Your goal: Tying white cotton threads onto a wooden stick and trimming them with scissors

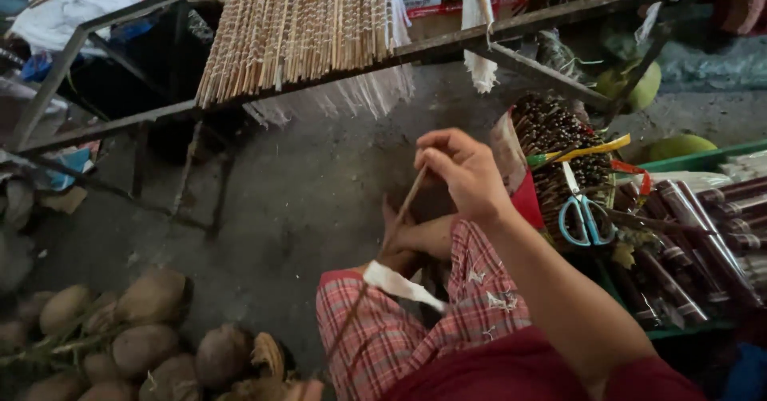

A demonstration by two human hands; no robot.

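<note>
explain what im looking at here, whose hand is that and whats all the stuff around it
This is one picture from a camera worn on a person's head, looking down at their own lap and checked trousers. No machine is involved. The right hand pinches a thin stick with a white strip hanging low on it. The left hand cannot be made out. Above, a metal rack carries a row of similar sticks. To the right stands a bundle of sticks, with blue-handled scissors and dark wrapped rolls in a green tray. Brown coconuts lie on the ground at bottom left.
</note>
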